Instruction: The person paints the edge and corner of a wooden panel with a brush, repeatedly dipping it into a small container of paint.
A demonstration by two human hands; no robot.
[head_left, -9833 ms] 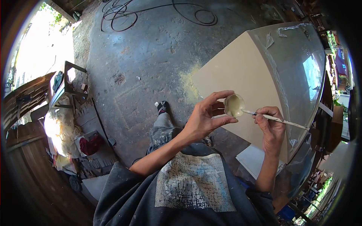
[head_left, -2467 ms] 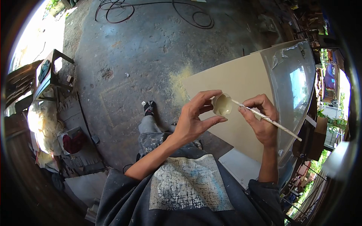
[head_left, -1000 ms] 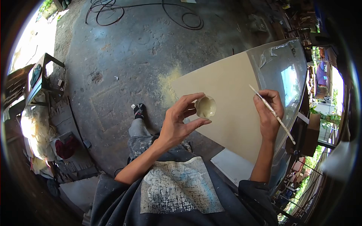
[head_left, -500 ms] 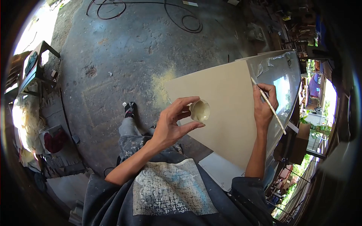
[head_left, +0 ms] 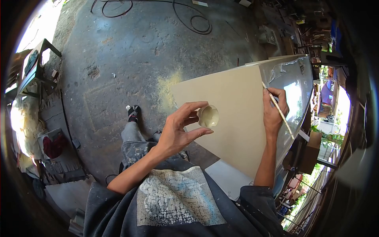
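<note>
Fingers of my left hand (head_left: 182,125) are wrapped round a small cup (head_left: 209,117) with pale liquid in it, held over a large beige panel (head_left: 233,98). In my right hand (head_left: 275,108) is a thin pale brush (head_left: 285,120), pinched between the fingers. The brush's upper tip lies at the seam between the beige face and a glossy grey side (head_left: 291,75) partly covered with clear film. Its other end points down and to the right.
Hoses (head_left: 200,24) lie on the grey concrete floor (head_left: 118,67), which has a yellow powdery patch beside the panel. A green-edged bench (head_left: 36,73) stands at the left. A cardboard box (head_left: 313,146) is on the right.
The view has shifted slightly. The brush's lower end has swung a little up and to the left, while its upper tip stays near the seam. The left hand still holds the cup.
</note>
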